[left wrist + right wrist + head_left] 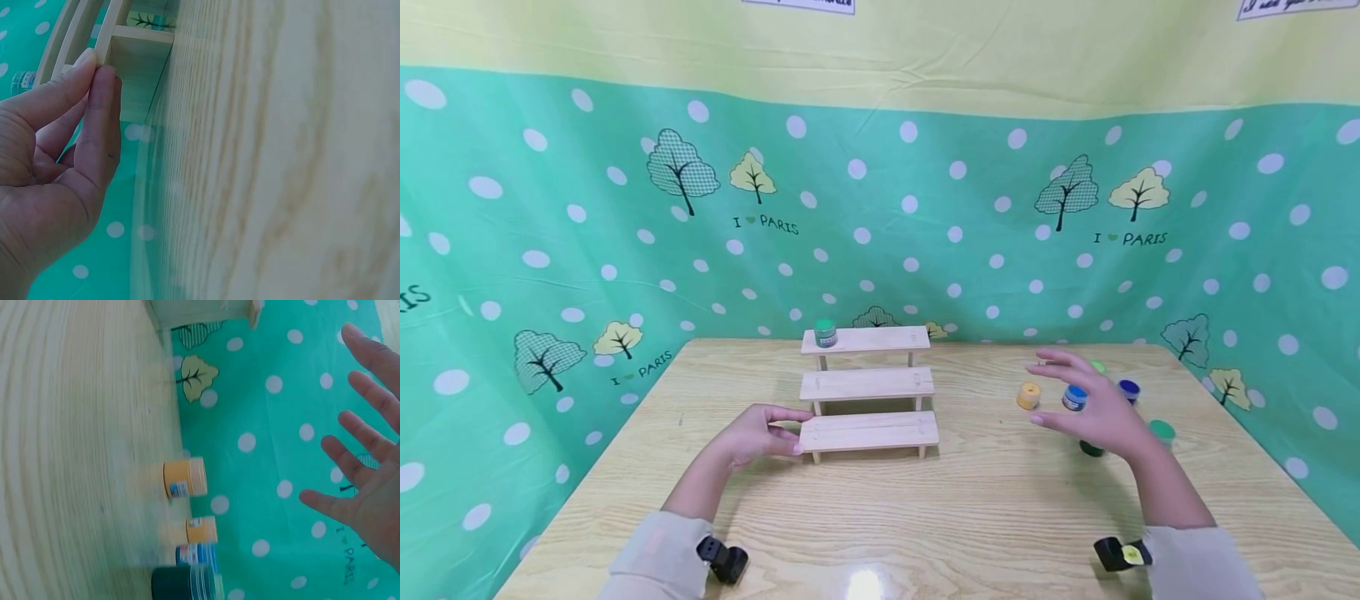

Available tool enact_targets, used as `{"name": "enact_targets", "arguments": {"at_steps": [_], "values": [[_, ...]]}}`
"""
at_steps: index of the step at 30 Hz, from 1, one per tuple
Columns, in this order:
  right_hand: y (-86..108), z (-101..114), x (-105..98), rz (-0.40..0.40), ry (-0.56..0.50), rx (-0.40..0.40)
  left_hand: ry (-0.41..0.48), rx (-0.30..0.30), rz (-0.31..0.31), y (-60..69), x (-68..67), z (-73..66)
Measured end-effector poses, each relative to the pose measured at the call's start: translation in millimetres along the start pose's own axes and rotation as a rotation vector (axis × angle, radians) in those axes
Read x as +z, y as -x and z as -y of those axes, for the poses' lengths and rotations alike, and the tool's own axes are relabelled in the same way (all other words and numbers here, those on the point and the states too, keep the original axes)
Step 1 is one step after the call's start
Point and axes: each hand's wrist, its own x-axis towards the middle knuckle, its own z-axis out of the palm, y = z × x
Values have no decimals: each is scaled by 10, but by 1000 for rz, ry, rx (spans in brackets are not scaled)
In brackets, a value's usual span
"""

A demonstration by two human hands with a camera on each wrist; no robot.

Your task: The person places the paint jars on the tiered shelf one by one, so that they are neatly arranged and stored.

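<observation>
- While one small green-lidded round jar [826, 333] sits on top of the three-tier pale wooden stand [867, 383], a small orange jar [1028, 396] and a blue-lidded jar [1075, 397] are among several left on the wood-grain table [925, 517]; work looks barely begun.
- The left hand [760, 435] pinches the stand's bottom end.
- The right hand [1101, 412], fingers spread, holds nothing.

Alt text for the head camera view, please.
A person's left hand pinches the lowest shelf of a three-tier wooden stand, with a green-lidded jar on top. Their right hand hovers near more jars on the table.
</observation>
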Motion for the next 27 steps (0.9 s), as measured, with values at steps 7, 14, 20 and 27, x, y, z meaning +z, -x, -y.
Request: {"name": "enact_targets", "arguments": {"at_steps": [7,14,20,27], "values": [[102,-80,-74,0,13,48,3,2,15,9,1,-16],[191,-193,-143,5,18,89,-4,7,10,23,16,-27],[269,-283,-206,36,9,118,-7,-1,-1,22,14,-23],[377,-498,-224,68,-21,166,-11,-5,0,19,12,-35]]}}
